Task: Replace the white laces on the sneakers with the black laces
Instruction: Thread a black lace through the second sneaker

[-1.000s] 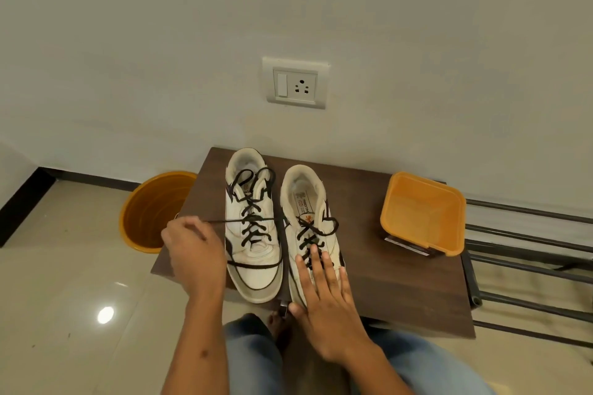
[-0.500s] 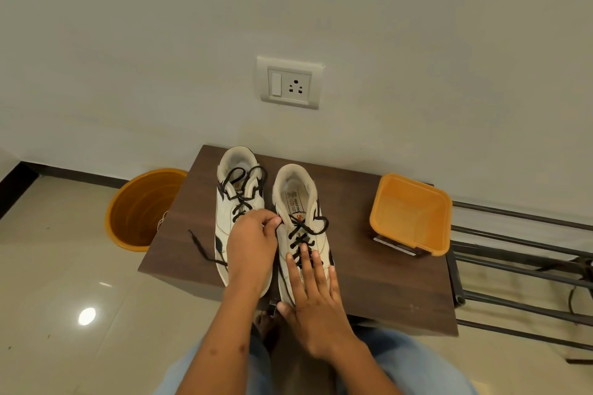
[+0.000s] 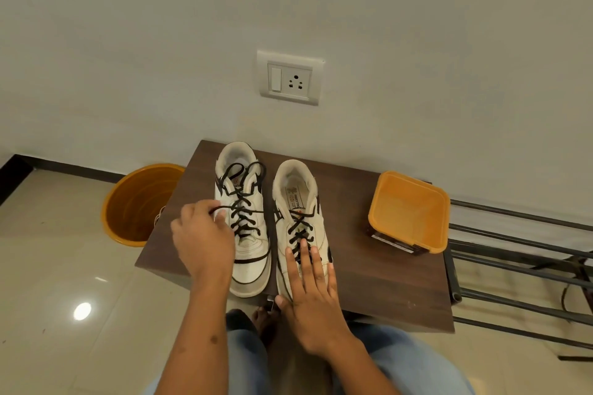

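Two white sneakers stand side by side on a dark wooden table [image 3: 369, 282], toes toward me. The left sneaker [image 3: 245, 250] and the right sneaker [image 3: 300, 199] both carry black laces [image 3: 239, 213]. My left hand [image 3: 202, 237] sits at the left sneaker's outer side and pinches a black lace end that runs taut across the shoe. My right hand [image 3: 309, 295] lies flat with straight fingers on the toe of the right sneaker.
An orange square tub [image 3: 409, 210] sits on the table's right part. An orange round bin [image 3: 138, 202] stands on the floor to the left. A metal rack [image 3: 519, 266] extends right of the table. A wall socket [image 3: 290, 77] is above.
My left hand went from the table's left edge to the middle of the left sneaker, then back out to its left side, pulling a lace end. The right hand stayed on the right sneaker.
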`<action>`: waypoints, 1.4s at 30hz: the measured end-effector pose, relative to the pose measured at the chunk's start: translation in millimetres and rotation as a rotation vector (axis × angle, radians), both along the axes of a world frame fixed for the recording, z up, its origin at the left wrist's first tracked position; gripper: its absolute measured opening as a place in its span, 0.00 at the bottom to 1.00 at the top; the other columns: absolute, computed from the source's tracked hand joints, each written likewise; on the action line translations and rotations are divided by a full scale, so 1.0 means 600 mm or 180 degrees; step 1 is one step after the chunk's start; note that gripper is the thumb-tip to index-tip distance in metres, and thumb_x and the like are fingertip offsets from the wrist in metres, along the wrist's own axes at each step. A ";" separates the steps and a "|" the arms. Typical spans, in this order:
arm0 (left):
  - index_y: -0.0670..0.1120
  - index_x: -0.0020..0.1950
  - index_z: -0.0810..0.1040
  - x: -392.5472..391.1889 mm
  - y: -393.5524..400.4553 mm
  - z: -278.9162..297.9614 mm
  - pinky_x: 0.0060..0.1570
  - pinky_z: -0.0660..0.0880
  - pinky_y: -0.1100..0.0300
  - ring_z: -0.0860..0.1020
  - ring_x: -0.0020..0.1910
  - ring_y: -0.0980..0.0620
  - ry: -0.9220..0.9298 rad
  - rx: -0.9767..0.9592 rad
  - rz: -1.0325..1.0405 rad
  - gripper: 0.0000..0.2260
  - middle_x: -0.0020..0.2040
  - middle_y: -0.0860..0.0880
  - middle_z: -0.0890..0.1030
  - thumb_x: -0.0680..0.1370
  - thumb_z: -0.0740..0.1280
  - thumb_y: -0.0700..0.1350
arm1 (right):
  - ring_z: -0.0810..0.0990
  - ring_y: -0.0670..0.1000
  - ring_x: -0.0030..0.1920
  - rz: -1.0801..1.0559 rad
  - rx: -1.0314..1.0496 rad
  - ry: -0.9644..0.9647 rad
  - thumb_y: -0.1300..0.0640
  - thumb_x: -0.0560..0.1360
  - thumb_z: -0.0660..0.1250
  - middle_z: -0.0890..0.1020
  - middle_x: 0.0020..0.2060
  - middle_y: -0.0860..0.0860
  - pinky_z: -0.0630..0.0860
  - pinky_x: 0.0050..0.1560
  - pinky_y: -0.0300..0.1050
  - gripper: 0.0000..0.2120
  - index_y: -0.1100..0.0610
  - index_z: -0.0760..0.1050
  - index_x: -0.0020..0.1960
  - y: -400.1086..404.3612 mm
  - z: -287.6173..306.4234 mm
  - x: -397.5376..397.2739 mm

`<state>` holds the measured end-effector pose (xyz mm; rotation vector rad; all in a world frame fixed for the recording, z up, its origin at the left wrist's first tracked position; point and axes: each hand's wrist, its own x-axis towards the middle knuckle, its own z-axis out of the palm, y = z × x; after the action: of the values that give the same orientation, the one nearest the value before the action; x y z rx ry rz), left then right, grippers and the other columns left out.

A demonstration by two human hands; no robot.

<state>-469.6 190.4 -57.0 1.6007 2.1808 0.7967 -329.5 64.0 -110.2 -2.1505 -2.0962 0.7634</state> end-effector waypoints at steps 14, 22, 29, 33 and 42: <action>0.45 0.50 0.84 0.065 -0.010 -0.017 0.46 0.70 0.64 0.78 0.45 0.56 -0.0784 0.0135 -0.0817 0.06 0.47 0.51 0.83 0.79 0.68 0.40 | 0.19 0.48 0.69 -0.0053 -0.0165 -0.0002 0.38 0.74 0.35 0.19 0.69 0.45 0.19 0.65 0.48 0.32 0.41 0.16 0.67 0.004 0.000 -0.006; 0.50 0.56 0.71 0.064 -0.020 -0.027 0.44 0.77 0.65 0.79 0.45 0.57 -0.0950 -0.0263 -0.1524 0.17 0.57 0.55 0.69 0.75 0.71 0.34 | 0.19 0.50 0.70 -0.0075 -0.0147 0.0088 0.46 0.83 0.48 0.20 0.70 0.48 0.26 0.72 0.55 0.37 0.43 0.16 0.68 0.004 0.015 -0.006; 0.50 0.65 0.71 0.058 -0.058 -0.016 0.40 0.79 0.64 0.82 0.34 0.56 -0.1712 -0.0559 -0.1416 0.20 0.62 0.52 0.68 0.76 0.71 0.38 | 0.44 0.52 0.78 -0.0347 0.0367 0.0433 0.50 0.81 0.59 0.42 0.77 0.49 0.49 0.77 0.54 0.31 0.45 0.48 0.79 0.010 0.042 0.008; 0.60 0.63 0.73 0.056 -0.090 -0.007 0.44 0.76 0.70 0.80 0.43 0.59 -0.1697 -0.0407 -0.1798 0.22 0.65 0.56 0.62 0.75 0.74 0.42 | 0.68 0.44 0.62 -0.1382 0.0907 0.1600 0.54 0.77 0.69 0.61 0.60 0.42 0.67 0.68 0.43 0.15 0.44 0.74 0.62 0.029 0.064 0.029; 0.57 0.45 0.84 0.061 -0.082 0.006 0.54 0.72 0.62 0.77 0.51 0.60 -0.1387 0.0081 -0.2000 0.06 0.46 0.60 0.82 0.74 0.74 0.44 | 0.77 0.52 0.57 -0.1401 -0.0967 0.4623 0.52 0.71 0.70 0.82 0.52 0.56 0.69 0.65 0.49 0.16 0.63 0.81 0.53 0.029 0.120 0.081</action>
<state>-432.8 141.2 -53.2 1.7710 1.2683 0.8600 -280.7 81.3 -38.4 -1.1873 -0.7492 1.8099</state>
